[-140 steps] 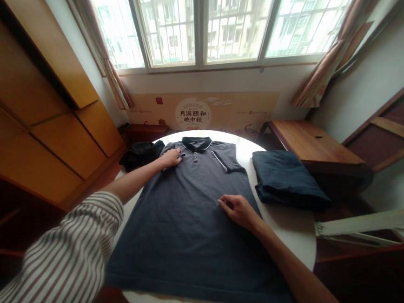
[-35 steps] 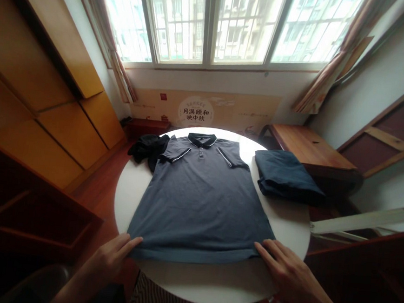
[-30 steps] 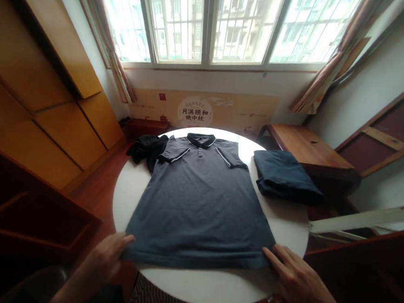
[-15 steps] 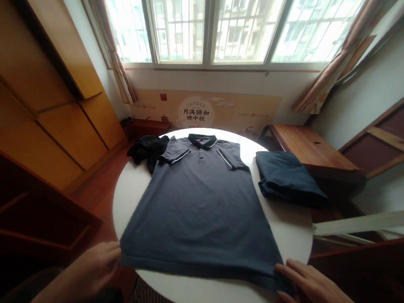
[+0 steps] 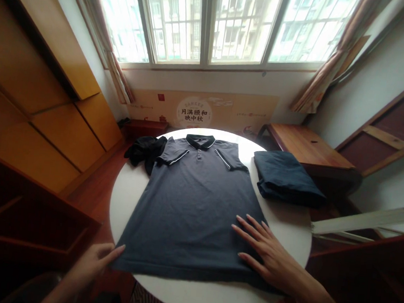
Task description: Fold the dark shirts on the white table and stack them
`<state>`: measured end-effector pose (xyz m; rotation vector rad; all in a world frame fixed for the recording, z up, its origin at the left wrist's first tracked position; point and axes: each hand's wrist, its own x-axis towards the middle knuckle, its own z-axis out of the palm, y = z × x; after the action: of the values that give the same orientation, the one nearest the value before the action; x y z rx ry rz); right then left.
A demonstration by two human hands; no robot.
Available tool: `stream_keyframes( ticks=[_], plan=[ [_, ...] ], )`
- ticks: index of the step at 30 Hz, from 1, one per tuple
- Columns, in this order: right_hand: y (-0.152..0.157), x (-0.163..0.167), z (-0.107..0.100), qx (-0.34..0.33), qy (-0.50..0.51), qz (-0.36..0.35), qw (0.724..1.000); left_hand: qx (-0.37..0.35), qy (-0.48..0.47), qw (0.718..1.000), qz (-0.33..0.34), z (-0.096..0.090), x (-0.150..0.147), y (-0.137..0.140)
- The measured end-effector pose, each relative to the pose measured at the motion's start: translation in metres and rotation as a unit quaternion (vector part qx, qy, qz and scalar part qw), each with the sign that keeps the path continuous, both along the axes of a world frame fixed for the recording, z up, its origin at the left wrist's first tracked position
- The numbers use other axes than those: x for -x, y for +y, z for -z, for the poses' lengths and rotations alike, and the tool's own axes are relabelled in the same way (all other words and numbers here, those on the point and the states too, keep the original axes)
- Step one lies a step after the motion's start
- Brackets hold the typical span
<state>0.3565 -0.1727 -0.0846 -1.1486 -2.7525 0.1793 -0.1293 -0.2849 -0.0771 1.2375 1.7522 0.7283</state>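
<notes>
A dark grey-blue polo shirt point(image 5: 190, 206) lies face up on a round white table point(image 5: 124, 201), its black collar at the far side and both sleeves folded inward over the chest. At the near left corner of the hem, my left hand point(image 5: 99, 258) pinches the fabric, thumb on top and fingers beneath. My right hand point(image 5: 264, 250) rests with fingers spread on the lower right of the shirt front, gripping nothing. The hem runs along the near side of the table, with a strip of white tabletop showing in front of it.
A folded navy garment point(image 5: 286, 177) sits at the table's right. Black crumpled cloth point(image 5: 144, 151) lies at the far left edge, partly beside the shirt. Beyond are a wooden side table point(image 5: 300, 143), cabinets point(image 5: 70, 132) and a barred window point(image 5: 205, 25). A pale bar point(image 5: 364, 220) stands right of the table.
My right hand has let go of the right hem corner and moved up and left, lying spread on the shirt. My left hand stays at its corner. The view shifted slightly.
</notes>
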Motion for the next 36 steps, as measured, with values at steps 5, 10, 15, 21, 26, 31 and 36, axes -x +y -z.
stream_keyframes(
  ticks=[5,10,15,21,26,31,36],
  plan=[
    [-0.011,-0.015,0.016,-0.006,-0.012,0.035,0.999,0.102,-0.087,0.991,-0.024,-0.001,0.011,0.0],
    [-0.019,-0.027,0.021,-0.021,-0.011,0.085,0.996,0.14,-0.103,0.985,-0.007,0.001,0.017,0.002],
    [-0.021,-0.027,0.024,-0.034,-0.013,0.091,0.995,0.135,-0.113,0.984,-0.009,-0.001,0.015,0.002],
    [-0.024,-0.031,0.022,-0.052,-0.01,0.067,0.996,0.087,-0.097,0.991,-0.035,-0.001,0.014,-0.001],
    [-0.036,-0.04,0.019,-0.066,-0.015,0.041,0.997,0.046,-0.071,0.995,-0.046,-0.002,0.014,-0.003],
    [-0.042,-0.043,0.02,-0.084,-0.014,0.044,0.995,0.059,-0.099,0.991,-0.067,-0.014,0.004,-0.001],
    [-0.02,-0.02,-0.003,-0.107,0.013,0.035,0.994,0.027,-0.109,0.989,-0.093,-0.033,-0.016,-0.002]
  ],
)
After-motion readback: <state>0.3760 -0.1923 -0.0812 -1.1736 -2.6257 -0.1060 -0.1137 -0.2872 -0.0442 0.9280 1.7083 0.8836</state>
